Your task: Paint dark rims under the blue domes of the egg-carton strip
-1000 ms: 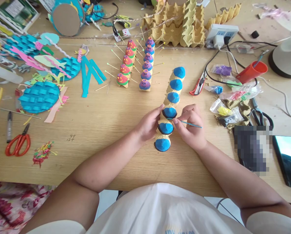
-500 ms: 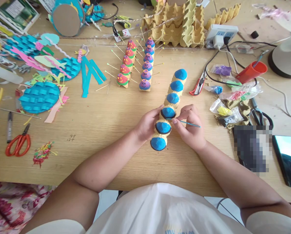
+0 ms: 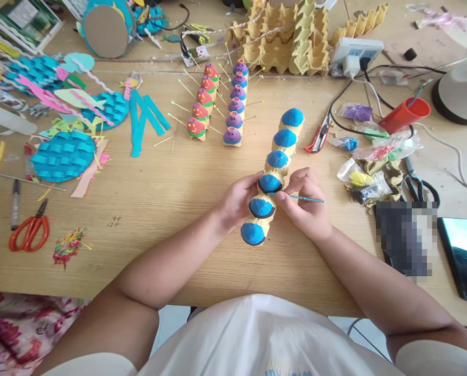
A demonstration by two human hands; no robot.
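My left hand (image 3: 241, 201) grips the side of an egg-carton strip (image 3: 286, 151) whose several bumps have blue tops. The three bumps nearest me carry a dark band along their lower edges; the farther ones show only blue over bare tan carton. My right hand (image 3: 306, 206) pinches a thin blue stick-like tool (image 3: 306, 198), its tip against the strip just below the third bump from my end. Whether the tip is a brush or a modelling point is too small to tell.
Two finished-looking caterpillar strips, one red and green (image 3: 200, 111), one purple (image 3: 234, 120), stand beyond, with pins sticking out sideways. A red utility knife (image 3: 318, 137), bagged clay (image 3: 360, 179) and a red cup (image 3: 407, 115) lie right. Orange-handled scissors (image 3: 30, 232) lie left.
The strip has tilted slightly, its far end shifting a little right and its near end a little left. The blue tool has moved slightly with my right hand, still at the same bump.
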